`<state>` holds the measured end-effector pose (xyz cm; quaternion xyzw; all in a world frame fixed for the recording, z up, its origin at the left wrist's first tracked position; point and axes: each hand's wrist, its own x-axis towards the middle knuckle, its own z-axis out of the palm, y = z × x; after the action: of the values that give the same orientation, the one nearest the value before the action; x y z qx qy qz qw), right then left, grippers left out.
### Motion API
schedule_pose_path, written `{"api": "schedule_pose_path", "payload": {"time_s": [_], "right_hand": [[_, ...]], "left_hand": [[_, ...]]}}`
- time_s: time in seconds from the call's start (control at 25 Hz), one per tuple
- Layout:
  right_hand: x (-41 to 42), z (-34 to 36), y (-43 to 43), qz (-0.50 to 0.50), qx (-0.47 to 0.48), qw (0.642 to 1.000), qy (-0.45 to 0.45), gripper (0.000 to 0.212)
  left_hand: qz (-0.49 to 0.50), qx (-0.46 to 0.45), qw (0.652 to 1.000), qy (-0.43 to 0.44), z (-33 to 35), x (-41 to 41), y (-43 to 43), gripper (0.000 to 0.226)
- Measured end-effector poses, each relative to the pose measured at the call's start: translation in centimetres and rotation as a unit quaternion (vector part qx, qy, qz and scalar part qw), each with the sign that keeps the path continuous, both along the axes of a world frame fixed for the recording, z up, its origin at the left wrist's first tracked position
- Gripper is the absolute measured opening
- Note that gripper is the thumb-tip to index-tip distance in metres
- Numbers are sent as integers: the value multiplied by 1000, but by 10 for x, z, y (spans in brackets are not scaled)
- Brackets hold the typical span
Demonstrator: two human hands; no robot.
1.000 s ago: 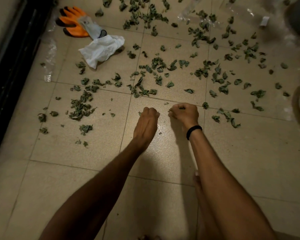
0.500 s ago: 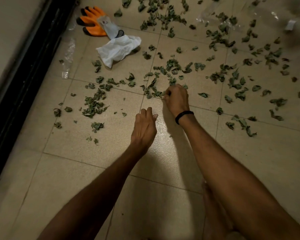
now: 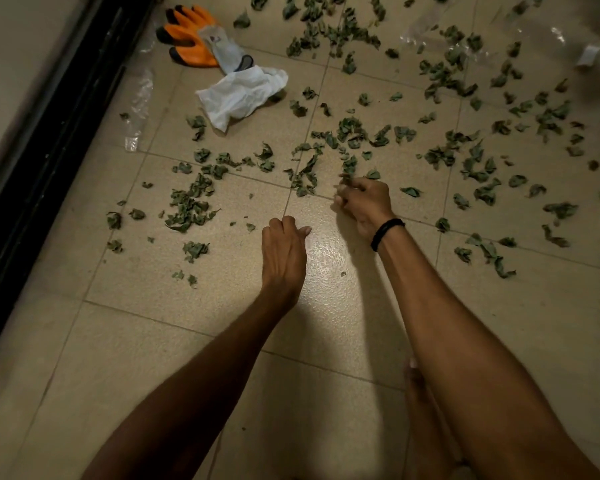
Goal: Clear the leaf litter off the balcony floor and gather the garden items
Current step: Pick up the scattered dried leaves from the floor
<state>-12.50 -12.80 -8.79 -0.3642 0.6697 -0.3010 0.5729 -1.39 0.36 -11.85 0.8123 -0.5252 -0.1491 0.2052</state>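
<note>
Dry green leaves (image 3: 352,133) lie scattered over the beige tiled floor (image 3: 187,341), thickest in the middle and at the right. My right hand (image 3: 362,202), with a black band at the wrist, reaches into the leaves and its fingers pinch a few of them. My left hand (image 3: 284,252) hovers palm-down just behind, fingers curled under; whether it holds leaves is hidden. An orange and grey garden glove (image 3: 196,38) lies at the far left, with a crumpled white cloth (image 3: 241,95) next to it.
A black door frame (image 3: 49,133) runs along the left edge. Clear plastic wrap (image 3: 139,105) lies beside it, and more clear plastic (image 3: 499,32) sits at the top right. My bare foot (image 3: 420,393) shows under the right forearm.
My right hand has moved forward from the bare tile into the leaves and taken some between its fingers. The left hand has stayed near the same spot.
</note>
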Motion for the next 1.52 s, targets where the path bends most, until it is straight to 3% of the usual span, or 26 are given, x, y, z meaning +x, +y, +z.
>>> {"api": "schedule_pose_path", "payload": {"time_s": [0.08,0.16,0.32,0.4,0.56,0.64,0.76,0.84,1.08,1.2,1.4,1.48,1.52], "right_hand": [[-1,10,2,-68,65,990,-103,14],[0,13,1,-68,79,987,-123,17],[4,21,3,-78,95,975,-184,21],[4,24,8,-83,90,962,-244,23],[4,24,13,-92,55,940,-324,20],[5,24,13,-96,57,947,-302,11],[4,22,12,-82,56,964,-248,19],[0,23,10,-80,54,963,-252,16],[-30,33,6,-116,112,919,-359,26],[-42,38,7,-118,131,899,-400,28],[-46,29,6,-168,118,926,-318,20],[-48,21,7,-166,76,962,-204,8],[-49,18,9,-139,40,984,-100,5]], "left_hand": [[-10,-8,1000,-16,-2,1,0,13],[-16,-5,1000,0,-3,3,-1,12],[69,-47,984,160,4,13,-9,10],[99,-61,973,198,11,24,-12,8],[74,-73,981,165,13,42,-11,20],[30,-30,989,144,9,42,-4,28],[-78,18,992,96,1,39,12,53],[-129,16,990,58,-5,40,19,58],[-143,-89,986,-17,-19,37,24,21],[-126,-83,989,-13,-13,35,23,16],[30,-64,979,190,9,32,9,15],[58,-77,975,199,14,37,-1,9],[55,-75,977,191,16,39,-7,11]]}}
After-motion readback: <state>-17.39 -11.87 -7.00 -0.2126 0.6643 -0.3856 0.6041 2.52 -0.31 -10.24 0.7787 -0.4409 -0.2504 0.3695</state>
